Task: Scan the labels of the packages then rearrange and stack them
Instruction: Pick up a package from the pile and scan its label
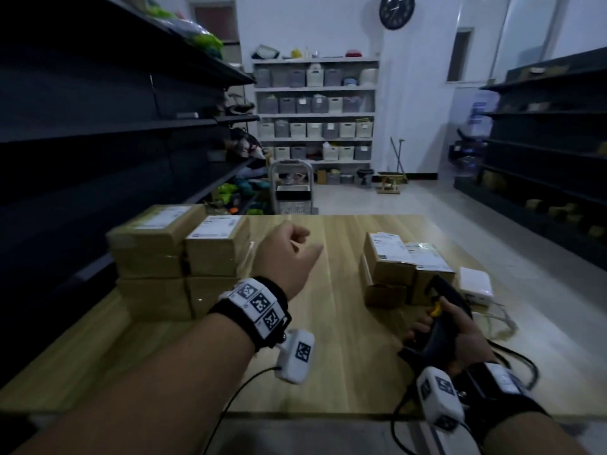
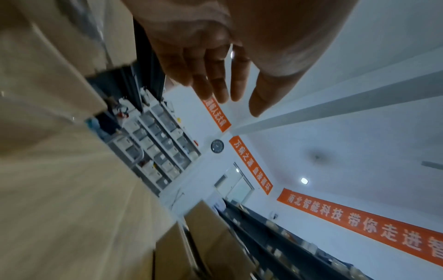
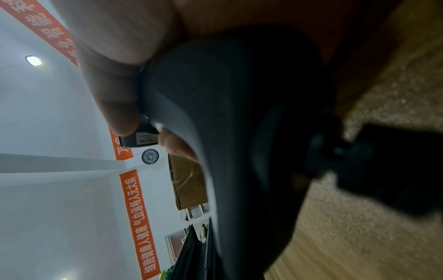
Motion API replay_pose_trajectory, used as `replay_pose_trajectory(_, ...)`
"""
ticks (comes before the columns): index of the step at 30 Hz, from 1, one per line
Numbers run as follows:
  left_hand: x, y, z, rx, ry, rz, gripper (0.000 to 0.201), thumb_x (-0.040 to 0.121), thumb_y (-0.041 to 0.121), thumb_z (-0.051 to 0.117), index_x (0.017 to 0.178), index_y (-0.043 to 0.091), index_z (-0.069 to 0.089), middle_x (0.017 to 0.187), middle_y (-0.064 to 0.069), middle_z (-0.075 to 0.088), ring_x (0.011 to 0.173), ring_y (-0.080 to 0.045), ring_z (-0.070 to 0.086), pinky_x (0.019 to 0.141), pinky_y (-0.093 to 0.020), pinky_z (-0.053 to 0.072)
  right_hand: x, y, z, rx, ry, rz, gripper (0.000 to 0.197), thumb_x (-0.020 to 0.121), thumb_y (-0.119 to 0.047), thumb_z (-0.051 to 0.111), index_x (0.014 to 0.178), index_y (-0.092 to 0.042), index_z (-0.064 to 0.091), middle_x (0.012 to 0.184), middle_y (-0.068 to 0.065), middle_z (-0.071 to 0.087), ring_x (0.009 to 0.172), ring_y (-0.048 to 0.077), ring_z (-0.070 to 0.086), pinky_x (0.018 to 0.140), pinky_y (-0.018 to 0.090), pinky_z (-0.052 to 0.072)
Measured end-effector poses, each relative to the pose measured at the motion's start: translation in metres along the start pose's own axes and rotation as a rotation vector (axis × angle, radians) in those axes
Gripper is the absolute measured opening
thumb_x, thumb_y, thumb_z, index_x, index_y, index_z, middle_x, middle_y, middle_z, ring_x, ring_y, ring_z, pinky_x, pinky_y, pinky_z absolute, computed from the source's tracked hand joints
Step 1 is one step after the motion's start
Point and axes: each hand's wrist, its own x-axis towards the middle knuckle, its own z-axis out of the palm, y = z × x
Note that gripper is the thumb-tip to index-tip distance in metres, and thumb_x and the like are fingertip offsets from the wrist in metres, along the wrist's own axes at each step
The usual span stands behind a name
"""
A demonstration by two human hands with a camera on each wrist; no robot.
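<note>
Packages (image 1: 179, 257) sit beside relaxed left fingers (image 2: 215, 83); right fingers (image 3: 115, 106) grasp scanner (image 1: 440, 310).

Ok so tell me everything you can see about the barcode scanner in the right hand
The barcode scanner is a dark, pistol-shaped handheld, apparently plastic, with a yellow trigger. The right hand holds it by the grip, fingers curled round the handle, above the near right part of the wooden table. Its head points away toward the smaller pile of packages without touching it. The right wrist view shows a small label near its head.
</note>
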Motion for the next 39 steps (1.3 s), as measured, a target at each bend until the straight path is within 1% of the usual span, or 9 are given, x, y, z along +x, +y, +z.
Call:
replay_pose_trajectory(4,0.023,-0.011,-0.048,0.375,0.134,-0.051,0.057,0.090,0.051,0.080,0.137,0.023,0.065,0.138,-0.005,0.064,0.133,-0.032,0.058,0.115,-0.051,0.050,0.003,0.002,-0.005,0.014,0.002,-0.002,0.035,0.091,-0.043,0.068,0.072,-0.016,0.055,0.073,0.000,0.039,0.063,0.018,0.042,0.068,0.037,0.037)
replay_pose_trajectory(7,0.035,-0.025,-0.075,0.668,0.108,-0.188,0.084,0.090,0.064,0.073,0.161,0.024,0.048,0.168,-0.007,0.045,0.157,-0.034,0.039,0.129,-0.055,0.034,0.003,0.002,-0.008,0.010,-0.048,-0.017,0.044,0.065,-0.039,0.089,0.076,-0.017,0.053,0.073,-0.001,0.040,0.064,0.018,0.042,0.069,0.037,0.038)
replay_pose_trajectory(12,0.039,-0.053,-0.089,0.852,-0.043,-0.273,0.094,0.092,0.082,0.055,0.164,0.022,0.044,0.178,-0.009,0.033,0.165,-0.037,0.025,0.131,-0.060,0.029,0.000,0.002,-0.007,0.005,-0.094,-0.014,0.058,0.043,-0.035,0.101,0.072,-0.017,0.054,0.070,0.000,0.042,0.063,0.018,0.043,0.069,0.037,0.038)
replay_pose_trajectory(18,0.031,-0.050,-0.082,0.843,-0.006,-0.158,0.066,0.092,0.073,0.066,0.139,0.027,0.059,0.151,-0.009,0.054,0.139,-0.037,0.049,0.113,-0.058,0.048,-0.001,0.001,-0.003,0.004,-0.027,0.005,0.033,0.091,-0.040,0.068,0.074,-0.015,0.054,0.071,0.001,0.041,0.063,0.018,0.043,0.069,0.036,0.038)
replay_pose_trajectory(22,0.039,-0.041,-0.086,0.770,-0.034,-0.243,0.061,0.088,0.068,0.071,0.135,0.030,0.061,0.144,-0.015,0.057,0.131,-0.039,0.057,0.109,-0.055,0.054,-0.001,0.000,-0.004,-0.006,-0.036,0.028,0.032,0.097,-0.042,0.062,0.079,-0.016,0.054,0.071,0.001,0.044,0.064,0.018,0.044,0.069,0.036,0.039)
replay_pose_trajectory(27,0.039,-0.030,-0.078,0.552,0.061,-0.235,0.058,0.093,0.059,0.072,0.138,0.025,0.062,0.141,-0.012,0.059,0.124,-0.035,0.061,0.102,-0.047,0.054,-0.003,-0.001,-0.002,-0.008,-0.033,0.027,0.035,0.098,-0.041,0.060,0.076,-0.016,0.053,0.069,0.002,0.044,0.061,0.018,0.045,0.069,0.035,0.039)
replay_pose_trajectory(32,0.028,-0.019,-0.044,-0.059,0.088,-0.254,0.047,0.090,0.058,0.078,0.119,0.025,0.064,0.123,0.000,0.070,0.106,-0.024,0.070,0.092,-0.045,0.060,-0.004,-0.001,-0.003,-0.008,-0.032,0.017,0.035,0.098,-0.040,0.061,0.073,-0.015,0.055,0.069,0.003,0.044,0.060,0.019,0.045,0.069,0.035,0.038)
replay_pose_trajectory(34,0.018,-0.018,-0.025,-0.276,0.046,-0.320,0.046,0.090,0.055,0.081,0.120,0.023,0.068,0.116,-0.003,0.077,0.101,-0.023,0.074,0.083,-0.041,0.060,-0.003,0.000,-0.003,-0.002,-0.022,0.011,0.035,0.097,-0.040,0.062,0.074,-0.015,0.054,0.069,0.003,0.043,0.060,0.019,0.045,0.069,0.036,0.038)
replay_pose_trajectory(39,-0.004,-0.025,0.023,-0.873,-0.065,-0.606,0.055,0.087,0.046,0.085,0.125,0.009,0.074,0.123,-0.022,0.081,0.108,-0.035,0.079,0.091,-0.050,0.065,-0.004,0.000,-0.002,0.001,-0.028,0.023,0.036,0.097,-0.040,0.063,0.075,-0.014,0.053,0.069,0.003,0.043,0.058,0.019,0.045,0.068,0.036,0.038)
